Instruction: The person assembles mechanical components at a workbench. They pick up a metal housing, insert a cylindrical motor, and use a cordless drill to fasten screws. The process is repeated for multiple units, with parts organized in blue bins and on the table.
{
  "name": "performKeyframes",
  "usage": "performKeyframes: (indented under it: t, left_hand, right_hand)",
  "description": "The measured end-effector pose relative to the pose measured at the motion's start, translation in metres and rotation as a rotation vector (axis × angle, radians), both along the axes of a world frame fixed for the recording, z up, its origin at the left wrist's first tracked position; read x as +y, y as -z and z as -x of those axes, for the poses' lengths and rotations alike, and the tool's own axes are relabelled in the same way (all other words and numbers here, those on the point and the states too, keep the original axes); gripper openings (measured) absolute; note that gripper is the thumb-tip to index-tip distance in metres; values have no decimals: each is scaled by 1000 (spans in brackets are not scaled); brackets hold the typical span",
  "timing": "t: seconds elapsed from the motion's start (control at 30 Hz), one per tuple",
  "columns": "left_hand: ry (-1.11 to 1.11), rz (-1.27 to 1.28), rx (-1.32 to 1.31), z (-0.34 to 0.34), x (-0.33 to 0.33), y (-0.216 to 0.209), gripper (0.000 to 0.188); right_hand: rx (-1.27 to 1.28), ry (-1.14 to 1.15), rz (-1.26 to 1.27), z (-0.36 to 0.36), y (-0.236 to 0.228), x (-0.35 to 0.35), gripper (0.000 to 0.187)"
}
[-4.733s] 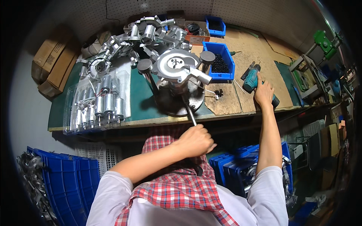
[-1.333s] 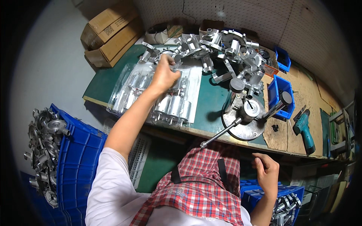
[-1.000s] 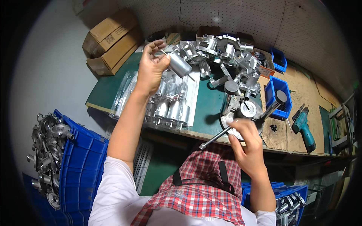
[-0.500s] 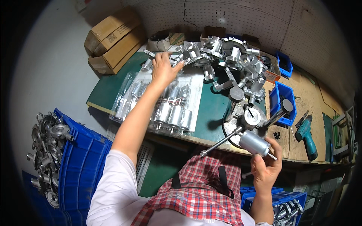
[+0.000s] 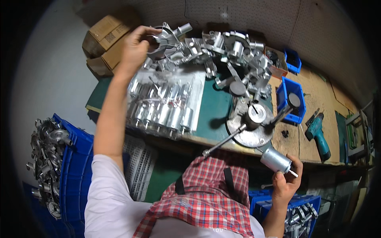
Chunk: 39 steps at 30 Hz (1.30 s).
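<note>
My left hand (image 5: 134,50) is raised at the far left of the bench, its fingers closed on the rim of a round silver metal casting (image 5: 171,39) with a short tube sticking out. In my right hand (image 5: 286,180), a silver cylindrical motor (image 5: 275,159) lies tilted just off the bench's front edge, its thin shaft pointing toward my palm. Left of that motor stands a round metal press fixture (image 5: 248,137) with a long lever handle (image 5: 224,141). Under clear plastic below my left arm are several more silver motors (image 5: 162,115) in rows.
A heap of silver castings (image 5: 238,51) spans the back of the green bench. To the right are a blue parts bin (image 5: 291,101), a teal power drill (image 5: 317,137) and small black screws (image 5: 285,134). A large blue crate (image 5: 79,166) of castings stands at left; cardboard boxes (image 5: 109,37) sit behind.
My left hand has lifted a casting from the heap and moved left with it. The right hand has shifted slightly lower and right, still holding the motor. The view has shifted a little.
</note>
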<state>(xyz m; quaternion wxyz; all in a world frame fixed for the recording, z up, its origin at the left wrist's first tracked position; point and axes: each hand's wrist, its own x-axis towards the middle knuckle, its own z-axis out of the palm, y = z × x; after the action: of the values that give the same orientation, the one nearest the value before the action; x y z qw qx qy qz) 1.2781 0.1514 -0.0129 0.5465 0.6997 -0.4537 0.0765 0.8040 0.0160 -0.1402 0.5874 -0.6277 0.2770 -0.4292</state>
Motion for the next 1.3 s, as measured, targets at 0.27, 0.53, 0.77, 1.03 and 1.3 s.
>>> performKeyframes:
  t: [0.27, 0.53, 0.77, 1.03, 1.3]
  left_hand:
    - [525, -553, 545, 204, 80, 46, 30]
    - [387, -545, 799, 251, 76, 261, 30]
    - [-479, 105, -136, 220, 126, 254, 57]
    - [-654, 115, -361, 95, 58, 215, 84]
    - [-696, 3, -325, 39, 25, 191, 66]
  right_hand:
    - [89, -339, 236, 13, -17, 16, 56]
    - [381, -516, 485, -17, 23, 32, 49]
    - [384, -504, 526, -28, 45, 43, 48]
    - [376, -417, 434, -38, 36, 38, 49]
    - [317, -379, 245, -41, 37, 33, 47]
